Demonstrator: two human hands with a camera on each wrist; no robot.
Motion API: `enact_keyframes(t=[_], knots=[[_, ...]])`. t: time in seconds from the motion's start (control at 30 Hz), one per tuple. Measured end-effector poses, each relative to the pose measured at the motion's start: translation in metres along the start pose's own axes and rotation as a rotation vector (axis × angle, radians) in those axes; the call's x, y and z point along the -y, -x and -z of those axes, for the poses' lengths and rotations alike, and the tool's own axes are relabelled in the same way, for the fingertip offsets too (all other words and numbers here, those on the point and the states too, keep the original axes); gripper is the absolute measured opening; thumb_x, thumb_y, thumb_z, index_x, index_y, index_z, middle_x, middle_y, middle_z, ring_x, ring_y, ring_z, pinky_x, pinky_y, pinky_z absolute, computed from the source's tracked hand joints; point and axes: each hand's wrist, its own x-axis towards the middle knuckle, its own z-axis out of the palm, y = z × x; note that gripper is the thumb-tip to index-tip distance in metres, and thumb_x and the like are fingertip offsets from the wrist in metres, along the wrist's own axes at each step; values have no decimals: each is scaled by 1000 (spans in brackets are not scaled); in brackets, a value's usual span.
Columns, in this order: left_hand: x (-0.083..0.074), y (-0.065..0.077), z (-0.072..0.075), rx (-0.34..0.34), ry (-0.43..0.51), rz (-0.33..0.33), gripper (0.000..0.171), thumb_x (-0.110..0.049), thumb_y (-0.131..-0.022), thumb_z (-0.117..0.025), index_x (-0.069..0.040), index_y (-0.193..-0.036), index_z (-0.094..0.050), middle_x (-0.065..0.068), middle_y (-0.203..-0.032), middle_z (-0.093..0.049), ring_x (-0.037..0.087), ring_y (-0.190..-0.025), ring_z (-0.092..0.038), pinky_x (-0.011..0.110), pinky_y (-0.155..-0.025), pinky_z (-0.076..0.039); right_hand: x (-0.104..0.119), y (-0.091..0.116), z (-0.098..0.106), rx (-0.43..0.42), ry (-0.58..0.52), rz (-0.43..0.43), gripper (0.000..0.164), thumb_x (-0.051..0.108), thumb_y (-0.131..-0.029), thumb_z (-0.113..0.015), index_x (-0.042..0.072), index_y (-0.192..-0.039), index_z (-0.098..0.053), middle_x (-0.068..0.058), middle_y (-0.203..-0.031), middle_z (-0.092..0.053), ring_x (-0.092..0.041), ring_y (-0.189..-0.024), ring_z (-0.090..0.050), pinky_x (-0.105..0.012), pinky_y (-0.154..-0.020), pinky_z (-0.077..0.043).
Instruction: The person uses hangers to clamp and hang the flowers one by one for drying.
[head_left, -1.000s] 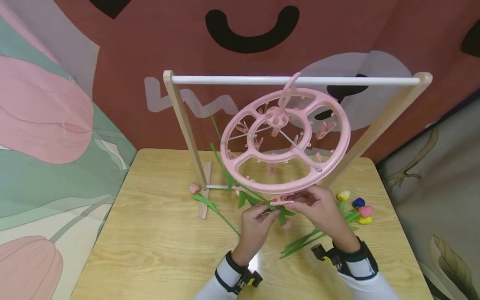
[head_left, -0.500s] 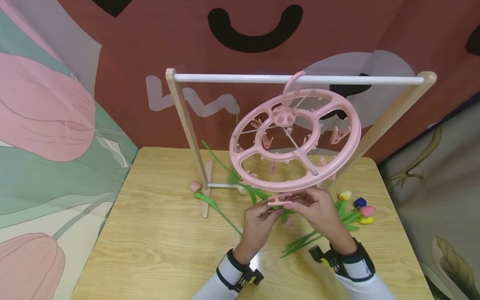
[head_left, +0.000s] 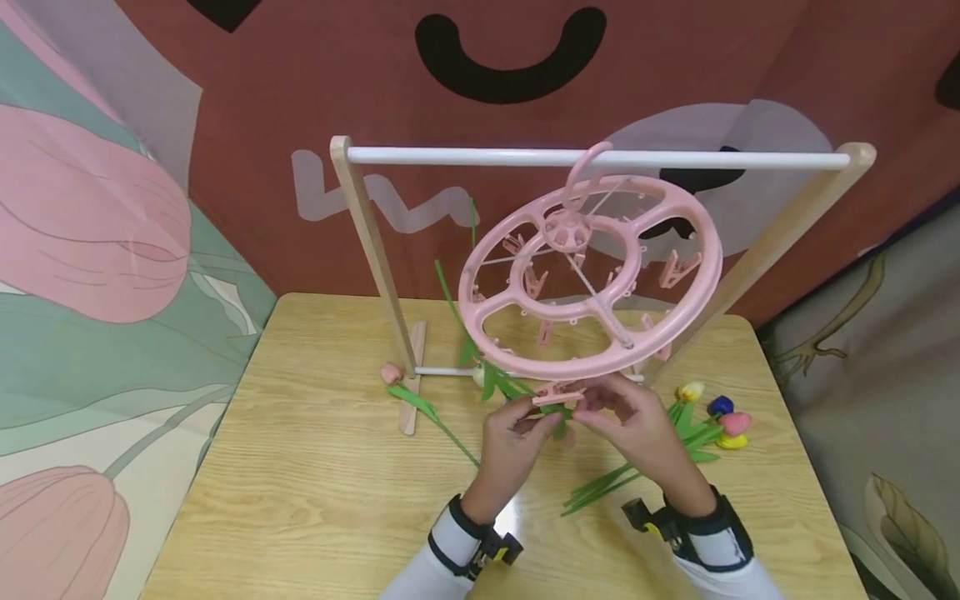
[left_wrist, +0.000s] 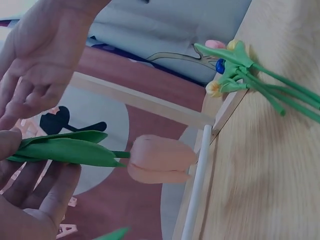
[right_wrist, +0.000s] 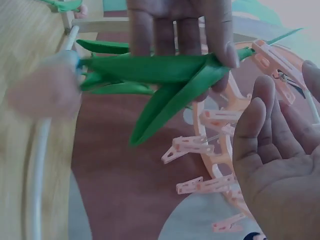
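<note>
My left hand [head_left: 510,442] pinches a pink artificial tulip [left_wrist: 162,159] by its stem and green leaves, with the bloom pointing downward. Just above those fingers, a pink clothespin [head_left: 558,399] sits on the tulip's stem [right_wrist: 246,52]. It hangs below the rim of a round pink clip hanger [head_left: 555,369]. Beside the clothespin is my right hand [head_left: 637,421], its fingers loosely bent and apart from the clip in the right wrist view. Other tulip stems with leaves [head_left: 489,382] hang from the hanger's left side.
The hanger hooks onto the white bar [head_left: 465,156] of a wooden rack [head_left: 367,242]. A bunch of tulips [head_left: 697,429] lies on the table [head_left: 300,500] at right. One pink tulip [head_left: 392,373] lies at left by the rack's foot.
The hanger has swung right and turned slightly. My right fingers have come off the clothespin, which stays on the stem. My left hand keeps its pinch on the tulip.
</note>
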Motion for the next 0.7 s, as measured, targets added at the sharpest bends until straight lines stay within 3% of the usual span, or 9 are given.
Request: enact_keyframes(t=[0.1, 0.23, 0.37, 0.53, 0.7], knots=[[-2, -2, 3, -9, -19, -8, 27, -5, -94, -74, 2, -119, -71, 21, -115, -74, 36, -102, -75, 38, -84, -66, -7, 7, 3, 6, -17, 3, 43, -19, -88, -67, -7, -129, -61, 2, -109, -71, -7, -90, -65, -18, -78, -58], [-3, -5, 8, -24, -109, -30, 23, -8, -93, -76, -2, -115, -73, 15, -109, -76, 25, -95, -76, 36, -84, -66, -17, 18, 11, 0, -9, -23, 40, -18, -95, -58, -10, -134, -56, -4, -111, -72, -6, -95, -67, -18, -80, -60], [-2, -6, 11, -21, -185, -62, 21, -9, -93, -76, -6, -113, -74, 10, -105, -77, 18, -93, -74, 32, -84, -65, -27, 28, 17, -37, 177, -69, 33, -10, -100, -57, -1, -130, -64, -10, -111, -74, -1, -102, -66, -14, -85, -57], [-3, -7, 16, -18, -200, -97, 22, -6, -93, -76, -6, -114, -74, 10, -106, -76, 20, -92, -74, 31, -84, -65, -42, 41, 21, -43, 400, -79, 29, -5, -98, -64, 6, -124, -69, -9, -118, -75, -3, -107, -66, -11, -88, -55], [-3, -7, 25, -11, -246, -166, 24, -3, -92, -75, -3, -115, -72, 12, -107, -77, 24, -93, -75, 31, -85, -65, -57, 57, 23, -2, 566, -87, 26, 0, -96, -69, 8, -120, -71, -4, -117, -74, -13, -104, -67, -27, -81, -62]])
